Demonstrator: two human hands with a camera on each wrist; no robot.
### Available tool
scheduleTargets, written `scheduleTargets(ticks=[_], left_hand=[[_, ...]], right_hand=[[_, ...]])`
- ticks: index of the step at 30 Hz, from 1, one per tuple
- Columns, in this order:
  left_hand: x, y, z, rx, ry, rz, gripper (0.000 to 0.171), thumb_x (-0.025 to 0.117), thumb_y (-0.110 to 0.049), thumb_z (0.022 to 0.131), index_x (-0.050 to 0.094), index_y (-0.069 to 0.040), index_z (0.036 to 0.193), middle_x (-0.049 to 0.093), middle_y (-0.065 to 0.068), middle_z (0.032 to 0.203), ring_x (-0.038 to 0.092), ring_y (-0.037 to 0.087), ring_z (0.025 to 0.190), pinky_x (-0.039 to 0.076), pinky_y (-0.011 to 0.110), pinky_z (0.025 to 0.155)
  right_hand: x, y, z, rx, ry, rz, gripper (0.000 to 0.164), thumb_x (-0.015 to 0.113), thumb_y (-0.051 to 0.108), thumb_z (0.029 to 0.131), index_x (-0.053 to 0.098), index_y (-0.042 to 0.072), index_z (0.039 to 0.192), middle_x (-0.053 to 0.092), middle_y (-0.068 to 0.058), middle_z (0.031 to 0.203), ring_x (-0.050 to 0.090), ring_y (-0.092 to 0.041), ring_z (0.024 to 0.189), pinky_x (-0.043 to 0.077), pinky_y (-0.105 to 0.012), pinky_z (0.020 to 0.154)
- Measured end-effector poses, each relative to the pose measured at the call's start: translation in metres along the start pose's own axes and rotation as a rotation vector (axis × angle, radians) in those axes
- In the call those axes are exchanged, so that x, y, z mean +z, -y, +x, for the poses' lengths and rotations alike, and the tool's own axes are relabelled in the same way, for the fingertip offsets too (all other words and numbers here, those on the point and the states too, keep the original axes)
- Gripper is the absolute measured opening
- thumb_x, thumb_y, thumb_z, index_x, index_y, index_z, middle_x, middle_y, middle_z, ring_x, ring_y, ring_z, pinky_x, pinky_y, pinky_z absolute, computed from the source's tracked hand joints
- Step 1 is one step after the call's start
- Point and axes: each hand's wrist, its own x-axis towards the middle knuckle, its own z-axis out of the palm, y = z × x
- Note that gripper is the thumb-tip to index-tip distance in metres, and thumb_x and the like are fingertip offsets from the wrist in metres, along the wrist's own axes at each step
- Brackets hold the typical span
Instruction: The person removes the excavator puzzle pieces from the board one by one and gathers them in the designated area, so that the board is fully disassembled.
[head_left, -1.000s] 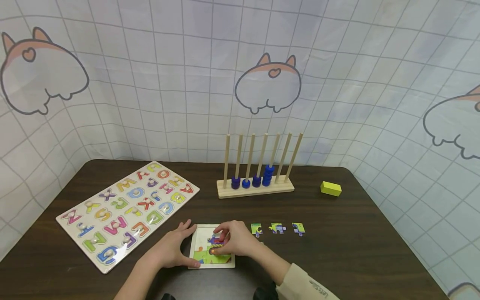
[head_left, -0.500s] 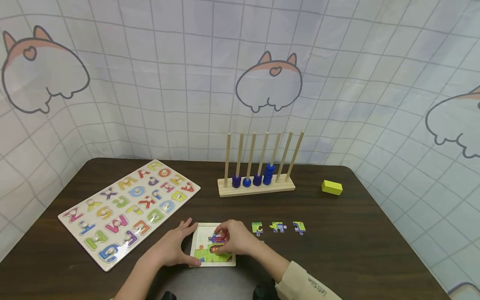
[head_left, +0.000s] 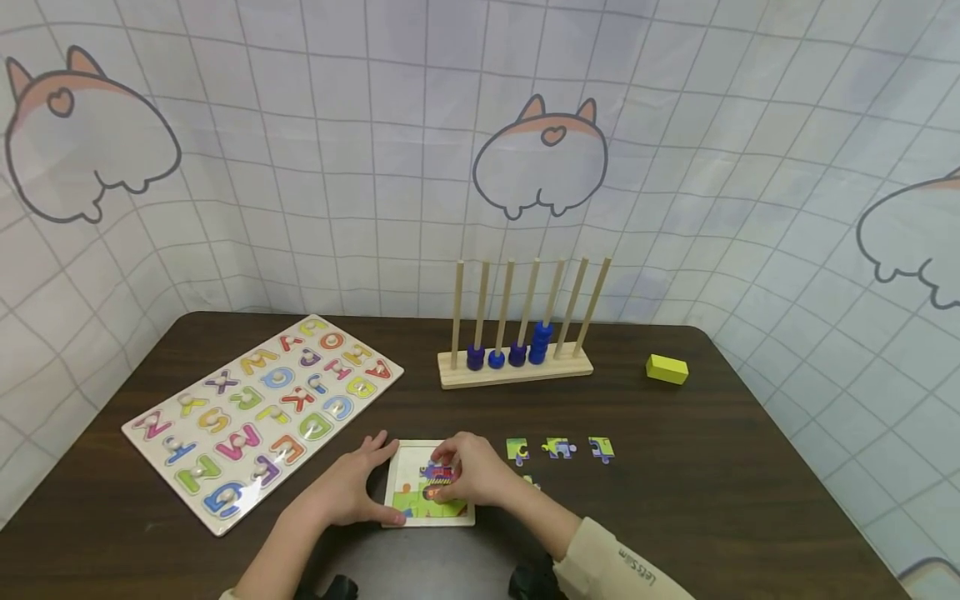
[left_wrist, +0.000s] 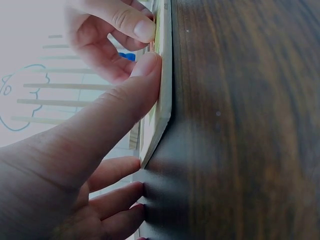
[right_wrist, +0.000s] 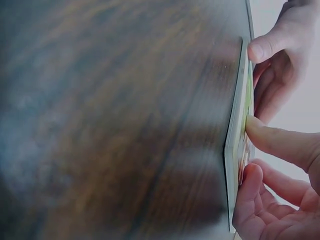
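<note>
A small wooden puzzle tray (head_left: 442, 522) lies near the table's front edge, partly filled with green picture pieces. My left hand (head_left: 348, 492) spans its left side, thumb on the near corner and fingers stretched along the far left corner. In the left wrist view, that thumb (left_wrist: 142, 75) presses on the rim. Inside the tray, my right hand (head_left: 480, 475) pinches a puzzle piece (head_left: 437, 472) with a red and purple vehicle picture, partly hidden by the fingers. The right wrist view has the right thumb (right_wrist: 265, 132) down on the pieces and the other fingers curled at the tray.
Loose puzzle pieces (head_left: 558, 448) lie in a row right of the tray, another (head_left: 532, 481) beside my right wrist. A letter board (head_left: 167, 471) covers the left. Behind stand a pegged rack (head_left: 517, 377) with blue rings and a yellow block (head_left: 667, 369).
The head view has shifted slightly, so the scene sits a little higher and further right. Both hands stay at the tray. More of the loose piece beside my right wrist shows.
</note>
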Motion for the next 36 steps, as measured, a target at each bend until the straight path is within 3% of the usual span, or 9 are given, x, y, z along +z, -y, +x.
scheduleTargets(ticks=[19,28,36], left_hand=[[0.000,-0.001,-0.001,0.017,-0.008,-0.013,0.100,0.084,-0.043,0.057,0.041,0.000,0.136,0.027,0.023,0.144,0.020,0.044,0.132,0.023,0.059,0.100],[0.001,-0.001,0.000,0.021,-0.013,-0.009,0.100,0.084,-0.043,0.056,0.042,0.000,0.136,0.027,0.023,0.144,0.021,0.044,0.131,0.024,0.058,0.101],[0.001,0.000,0.000,0.019,-0.017,-0.008,0.100,0.085,-0.042,0.056,0.041,0.001,0.136,0.027,0.023,0.145,0.021,0.043,0.132,0.025,0.057,0.101]], right_hand=[[-0.005,-0.002,0.001,-0.027,-0.018,0.033,0.034,0.082,0.011,0.062,0.067,0.003,0.091,0.058,0.001,0.074,0.051,-0.006,0.061,0.045,-0.019,0.053],[-0.011,-0.008,-0.003,-0.058,0.008,0.124,0.034,0.080,0.009,0.066,0.067,0.001,0.096,0.059,-0.002,0.077,0.054,-0.007,0.058,0.047,-0.019,0.053],[-0.019,-0.014,-0.013,-0.089,-0.002,0.134,0.033,0.078,0.008,0.069,0.066,0.001,0.099,0.060,-0.002,0.079,0.055,-0.006,0.062,0.047,-0.018,0.054]])
